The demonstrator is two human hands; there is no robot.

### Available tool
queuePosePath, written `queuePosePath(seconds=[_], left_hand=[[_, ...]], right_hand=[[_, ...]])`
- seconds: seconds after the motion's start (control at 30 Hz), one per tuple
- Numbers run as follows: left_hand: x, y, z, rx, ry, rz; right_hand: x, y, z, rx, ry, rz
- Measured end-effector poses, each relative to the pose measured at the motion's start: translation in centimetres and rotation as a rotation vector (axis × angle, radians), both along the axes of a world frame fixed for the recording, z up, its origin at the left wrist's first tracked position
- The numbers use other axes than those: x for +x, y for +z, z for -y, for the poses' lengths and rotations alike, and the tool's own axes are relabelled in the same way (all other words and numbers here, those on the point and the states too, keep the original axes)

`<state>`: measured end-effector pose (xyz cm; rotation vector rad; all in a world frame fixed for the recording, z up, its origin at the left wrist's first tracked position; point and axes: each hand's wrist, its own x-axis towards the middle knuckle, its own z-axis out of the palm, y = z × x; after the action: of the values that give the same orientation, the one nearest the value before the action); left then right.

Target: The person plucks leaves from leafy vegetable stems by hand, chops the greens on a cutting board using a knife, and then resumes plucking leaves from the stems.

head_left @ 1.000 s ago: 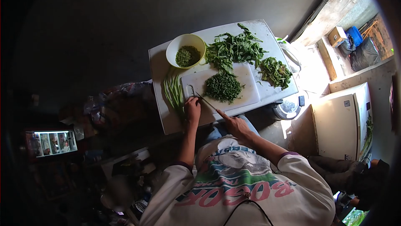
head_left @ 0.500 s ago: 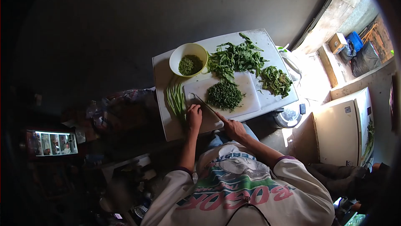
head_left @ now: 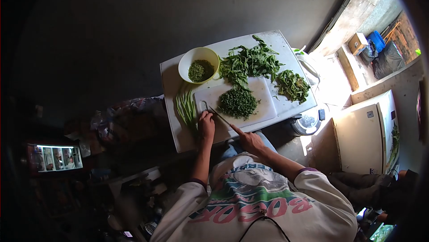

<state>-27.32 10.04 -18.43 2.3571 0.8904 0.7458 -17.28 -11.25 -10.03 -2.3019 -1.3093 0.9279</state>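
A white cutting board (head_left: pixel 267 101) lies on the table, with a heap of finely chopped greens (head_left: pixel 237 103) on it. My right hand (head_left: pixel 251 142) is closed round the handle of a knife (head_left: pixel 222 116), index finger stretched along it. The blade slants toward the board's left end, its tip near the hole there. My left hand (head_left: pixel 206 125) rests at the board's near left corner, fingers curled beside the blade; what they grip is hidden. Long green stalks (head_left: pixel 186 106) lie just left of the board. Behind them stands a bowl (head_left: pixel 182 68) of chopped greens.
Leafy greens (head_left: pixel 252 61) are spread behind the board on the white table (head_left: pixel 292 104). A smaller pile of greens (head_left: pixel 292 85) lies at the right. A lidded appliance (head_left: pixel 308 123) and a white fridge (head_left: pixel 364 130) stand beyond the table's right side.
The knife tip has drawn slightly back from the board's hole, and my right hand sits a little nearer to me. My left hand stays nearly in place. The whole view has shifted slightly.
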Motion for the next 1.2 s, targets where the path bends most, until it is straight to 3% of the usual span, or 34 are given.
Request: queuePosePath(seconds=[0.23,0.57,0.77,0.83,0.97,1.2], left_hand=[[-1.1,-0.5,-1.4,-0.058,-0.175,-0.002],[-0.2,-2.3,-1.5,-0.082,-0.092,0.044],[-0.4,-0.9,-1.1,-0.031,-0.019,-0.120],[-0.4,-0.5,-0.8,-0.050,-0.035,-0.005],[-0.5,-0.2,-0.6,-0.082,-0.040,0.006],[-0.5,-0.6,-1.3,-0.033,-0.067,-0.010]], right_hand=[[0.2,-1.9,-1.4,0.030,0.008,0.022],[0.8,-1.0,-1.8,0.065,-0.013,0.099],[0.1,1.4,-0.8,0.013,0.009,0.034],[-0.3,1.0,-0.8,-0.013,0.000,0.021],[-0.7,-2.0,-0.5,0.040,-0.019,-0.017],[0.1,-1.7,-2.1,0.026,0.027,0.008]])
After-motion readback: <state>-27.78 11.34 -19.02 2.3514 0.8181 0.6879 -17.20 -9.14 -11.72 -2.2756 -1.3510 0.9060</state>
